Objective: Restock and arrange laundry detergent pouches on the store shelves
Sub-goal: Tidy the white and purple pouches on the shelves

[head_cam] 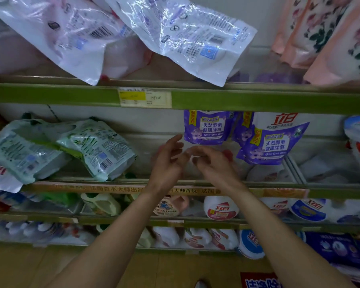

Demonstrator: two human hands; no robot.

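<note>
Our left hand [168, 162] and right hand [213, 163] hover empty, fingers loosely apart, over the shelf [71, 189] gap; the nearest purple pouch [208, 127] stands upright just above-right, closer to our right hand.

**Q:** Hand position?
**A:** My left hand [168, 161] and right hand [212, 163] are side by side, fingertips close together. Both are in front of a gap on the middle shelf [112, 189].
**Q:** Left of the gap?
**A:** Two lying pouches [23, 150], touching.
**Q:** Right?
**A:** Two standing pouches [208, 127]; the right one is tilted.
**Q:** Above?
**A:** Two top-shelf pouches [185, 34] overhang the upper shelf edge [258, 101]. A price label [144, 97] sits on that edge, between them and lower.
**Q:** Below?
**A:** Bottles [220, 207] on the shelf under my wrists.
</note>
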